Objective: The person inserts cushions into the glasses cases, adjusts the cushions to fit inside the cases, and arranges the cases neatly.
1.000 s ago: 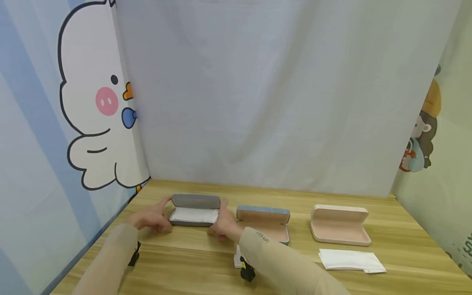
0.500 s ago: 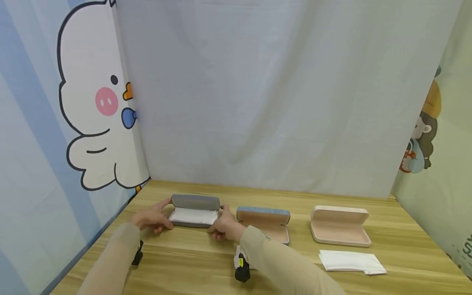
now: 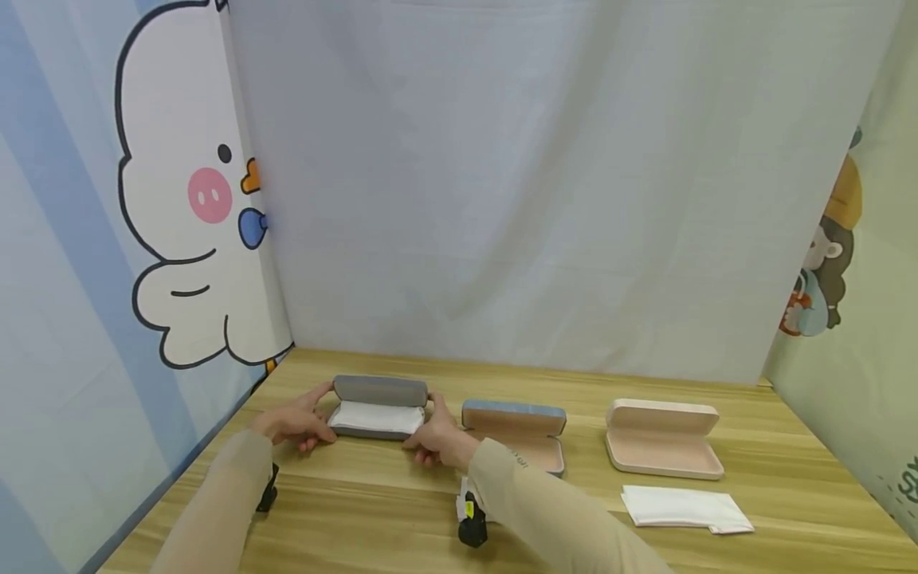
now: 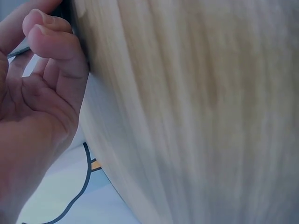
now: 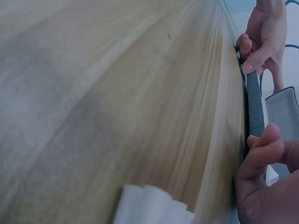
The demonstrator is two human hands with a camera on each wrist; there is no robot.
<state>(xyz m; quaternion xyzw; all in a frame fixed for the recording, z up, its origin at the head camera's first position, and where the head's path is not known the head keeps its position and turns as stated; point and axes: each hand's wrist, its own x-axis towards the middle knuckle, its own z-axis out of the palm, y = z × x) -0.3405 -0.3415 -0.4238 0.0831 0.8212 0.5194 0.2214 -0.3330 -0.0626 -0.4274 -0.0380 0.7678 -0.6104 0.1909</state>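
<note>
Sleeves in beige enter from the bottom edge of the frame, with a black device at the right wrist. At lower right, a folded white cloth lies on the wood-grain table; a second white piece at lower centre is mostly hidden by that wrist. Farther back, a blue case right of centre and a cream case toward the right edge have their lids raised. Left of centre, the grey case sits lid up, white fabric inside. Left hand and right hand pinch its opposite ends, thumbs at the front, a finger reaching to the lid. Behind, a pale curtain spans the upper frame.
</note>
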